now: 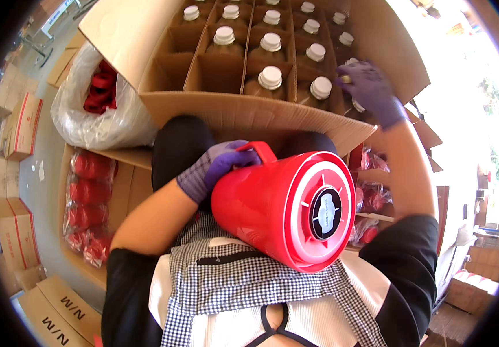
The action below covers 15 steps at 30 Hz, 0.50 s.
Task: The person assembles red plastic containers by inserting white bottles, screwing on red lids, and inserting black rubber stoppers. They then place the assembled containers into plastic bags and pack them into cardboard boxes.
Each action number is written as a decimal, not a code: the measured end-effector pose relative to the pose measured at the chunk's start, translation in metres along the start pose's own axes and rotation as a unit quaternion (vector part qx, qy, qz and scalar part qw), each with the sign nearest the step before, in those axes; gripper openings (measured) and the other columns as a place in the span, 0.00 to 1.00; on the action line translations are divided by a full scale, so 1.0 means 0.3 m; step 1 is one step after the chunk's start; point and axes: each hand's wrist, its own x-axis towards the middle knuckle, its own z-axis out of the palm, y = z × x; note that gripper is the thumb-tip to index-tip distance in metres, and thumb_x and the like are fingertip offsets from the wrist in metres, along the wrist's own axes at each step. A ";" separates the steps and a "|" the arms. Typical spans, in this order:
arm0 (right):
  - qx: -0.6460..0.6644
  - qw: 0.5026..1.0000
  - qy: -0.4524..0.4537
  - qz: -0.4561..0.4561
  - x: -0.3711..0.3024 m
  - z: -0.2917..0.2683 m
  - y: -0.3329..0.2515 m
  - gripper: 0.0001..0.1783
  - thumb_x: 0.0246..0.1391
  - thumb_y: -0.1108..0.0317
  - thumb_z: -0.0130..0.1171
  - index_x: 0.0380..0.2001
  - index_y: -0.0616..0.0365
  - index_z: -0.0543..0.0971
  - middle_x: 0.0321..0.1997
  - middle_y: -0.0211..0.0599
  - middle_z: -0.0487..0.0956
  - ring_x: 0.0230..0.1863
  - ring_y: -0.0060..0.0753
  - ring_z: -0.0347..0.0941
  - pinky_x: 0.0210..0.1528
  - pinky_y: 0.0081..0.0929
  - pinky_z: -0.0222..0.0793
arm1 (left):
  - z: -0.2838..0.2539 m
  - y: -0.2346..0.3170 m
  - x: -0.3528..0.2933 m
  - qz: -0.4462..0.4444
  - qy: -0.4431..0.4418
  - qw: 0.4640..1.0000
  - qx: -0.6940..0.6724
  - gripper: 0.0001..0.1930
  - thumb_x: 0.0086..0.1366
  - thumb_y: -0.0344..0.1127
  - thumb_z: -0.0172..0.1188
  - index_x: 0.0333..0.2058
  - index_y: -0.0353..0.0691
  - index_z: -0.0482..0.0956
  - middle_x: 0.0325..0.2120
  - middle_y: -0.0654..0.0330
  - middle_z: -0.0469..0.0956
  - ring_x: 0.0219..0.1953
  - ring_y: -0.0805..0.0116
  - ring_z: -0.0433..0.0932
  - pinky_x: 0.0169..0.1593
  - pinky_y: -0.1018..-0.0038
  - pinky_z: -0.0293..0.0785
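My left hand, in a purple and grey glove, is closed round the handle of a red plastic jug. The jug lies tilted over my lap, its round base with a dark centre disc facing up and right. My right hand, in a purple glove, reaches over the right side of a large open carton. Its fingers are curled in beside white-capped bottles; a small yellowish spot shows at them, and what they hold I cannot make out.
Cardboard dividers part the bottles inside the carton. At left, a clear plastic bag holds red parts. Below it, a carton contains wrapped red pieces. More wrapped red pieces lie at right. Closed boxes stand farther left.
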 end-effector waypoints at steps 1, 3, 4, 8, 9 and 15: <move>0.078 0.997 0.004 0.001 -0.085 -0.147 -0.091 0.16 0.61 0.57 0.63 0.50 0.47 0.83 0.53 0.35 0.82 0.60 0.55 0.73 0.61 0.41 0.69 | -0.053 -0.042 0.015 -0.001 -0.058 0.997 -0.043 0.10 0.70 0.32 0.56 0.45 0.33 0.80 0.40 0.53 0.85 0.41 0.64 0.85 0.50 0.67 0.82; 0.234 0.934 0.188 -0.194 -0.314 -0.297 -0.185 0.18 0.48 0.60 0.70 0.43 0.52 0.83 0.44 0.42 0.82 0.48 0.54 0.78 0.53 0.44 0.74 | -0.138 -0.111 0.064 -0.043 -0.204 0.964 -0.164 0.12 0.73 0.30 0.52 0.47 0.30 0.79 0.41 0.50 0.85 0.42 0.61 0.86 0.50 0.66 0.82; 0.207 0.913 0.221 -0.274 -0.420 -0.365 -0.213 0.22 0.35 0.59 0.74 0.37 0.52 0.83 0.41 0.39 0.81 0.48 0.50 0.79 0.53 0.46 0.75 | -0.085 -0.082 0.057 -0.066 -0.086 0.990 -0.087 0.13 0.74 0.30 0.51 0.50 0.28 0.79 0.44 0.49 0.85 0.46 0.59 0.86 0.53 0.65 0.82; 0.130 0.882 0.186 -0.412 -0.632 -0.470 -0.361 0.18 0.26 0.67 0.71 0.29 0.50 0.82 0.42 0.37 0.81 0.47 0.46 0.79 0.54 0.53 0.75 | 0.009 -0.064 0.099 -0.160 -0.198 0.955 -0.151 0.14 0.74 0.32 0.55 0.53 0.31 0.80 0.47 0.51 0.84 0.47 0.63 0.85 0.54 0.67 0.82; 0.119 0.882 0.176 -0.420 -0.651 -0.468 -0.369 0.16 0.24 0.66 0.70 0.26 0.49 0.81 0.40 0.36 0.81 0.46 0.45 0.79 0.53 0.52 0.76 | 0.023 -0.079 0.129 -0.168 -0.213 0.954 -0.129 0.14 0.74 0.32 0.55 0.53 0.31 0.80 0.47 0.51 0.84 0.47 0.64 0.85 0.53 0.67 0.81; 0.049 0.884 0.120 -0.450 -0.738 -0.496 -0.388 0.17 0.25 0.54 0.66 0.23 0.47 0.78 0.34 0.29 0.78 0.39 0.35 0.78 0.49 0.41 0.80 | 0.138 -0.044 0.125 -0.174 -0.141 0.967 0.123 0.14 0.72 0.37 0.61 0.50 0.34 0.82 0.44 0.60 0.84 0.46 0.74 0.80 0.52 0.75 0.76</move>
